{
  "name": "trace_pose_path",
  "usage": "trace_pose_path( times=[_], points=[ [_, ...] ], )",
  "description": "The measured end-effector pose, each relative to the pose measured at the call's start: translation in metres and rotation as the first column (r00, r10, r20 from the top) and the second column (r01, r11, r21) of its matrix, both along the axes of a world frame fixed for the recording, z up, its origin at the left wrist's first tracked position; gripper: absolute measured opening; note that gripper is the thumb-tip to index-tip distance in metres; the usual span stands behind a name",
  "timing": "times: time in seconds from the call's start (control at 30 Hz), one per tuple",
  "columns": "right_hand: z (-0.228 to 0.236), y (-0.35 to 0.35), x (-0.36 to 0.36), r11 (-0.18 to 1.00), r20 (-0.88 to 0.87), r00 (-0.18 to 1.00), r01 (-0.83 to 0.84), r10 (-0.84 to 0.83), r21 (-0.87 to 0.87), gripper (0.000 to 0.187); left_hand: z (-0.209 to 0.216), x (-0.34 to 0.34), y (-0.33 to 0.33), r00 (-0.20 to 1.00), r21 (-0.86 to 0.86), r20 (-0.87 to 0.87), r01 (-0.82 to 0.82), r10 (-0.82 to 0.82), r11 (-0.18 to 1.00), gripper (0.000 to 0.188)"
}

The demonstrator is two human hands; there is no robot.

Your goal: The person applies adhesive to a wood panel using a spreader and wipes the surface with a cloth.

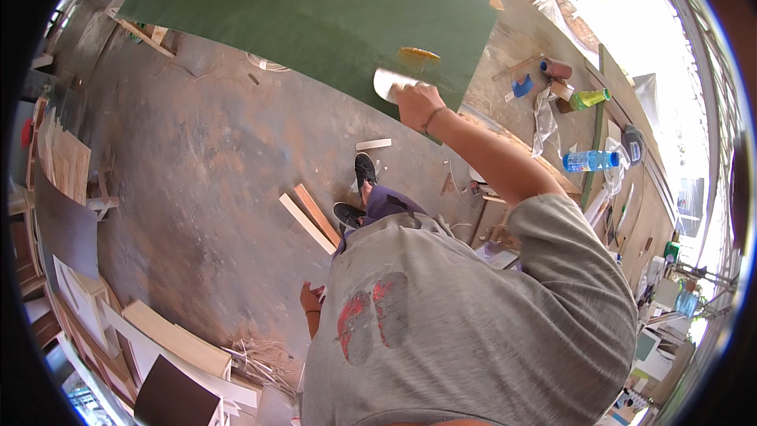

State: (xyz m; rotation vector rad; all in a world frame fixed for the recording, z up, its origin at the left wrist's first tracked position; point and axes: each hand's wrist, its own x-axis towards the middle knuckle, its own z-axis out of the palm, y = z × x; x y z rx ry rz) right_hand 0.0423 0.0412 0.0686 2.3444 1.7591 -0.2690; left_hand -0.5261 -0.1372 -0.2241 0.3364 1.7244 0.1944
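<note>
— Holding what in the right grip (422, 105)?
— Gripping a pale scraper (385, 84) over the green sheet (315, 8), near an orange-brown smear (419, 54).
— And in the left grip (311, 298)?
— Cannot tell; hanging beside the grey T-shirt (473, 300).

Two hands are showing: one right hand (420, 102), one left hand (311, 297). Two wristbands (431, 117) are showing, one per wrist. One pale spreader (385, 84), one green panel (300, 20) and one amber smear (419, 54) are showing. Shoes (364, 170) are numbering two. Long wood strips (307, 224) by the shoes are numbering two, the short white strip (374, 144) one. Right of the panel, two bottles (591, 161) are lying, plus one reddish-brown roll (556, 69) and one blue scrap (521, 86). Thin sticks (260, 363) are tangling, too muddled to count. Leaning boards (67, 225) at left are overlapping, count unclear.
</note>
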Motion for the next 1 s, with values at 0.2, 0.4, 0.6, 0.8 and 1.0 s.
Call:
trace_pose_path(
  times=[0.2,0.4,0.6,0.8,1.0],
  points=[
    [0.064,-0.043,0.047,0.835,-0.261,0.844,0.520,-0.469,0.179,0.026,0.000,-0.009,0.019,0.998,0.019,0.011,0.057,-0.057,0.998,0.040],
    [0.027,-0.023,0.098,0.733,-0.223,0.749,0.660,-0.624,0.166,0.028,-0.040,-0.027,0.080,0.989,0.079,0.039,0.136,-0.139,0.988,0.042],
    [0.007,0.090,0.055,0.753,-0.124,0.748,0.658,-0.651,0.013,0.019,-0.051,-0.048,0.215,0.966,0.085,0.025,0.254,-0.257,0.963,0.044],
    [0.014,0.187,-0.016,0.993,-0.134,0.989,-0.050,0.064,0.105,0.025,-0.040,-0.053,0.349,0.938,0.059,0.045,0.341,-0.344,0.938,0.046],
    [0.047,0.043,0.067,0.974,-0.232,0.958,0.121,-0.166,-0.193,0.052,0.098,0.072,0.461,0.922,0.035,-0.066,0.385,-0.383,0.922,0.051]
  ],
)
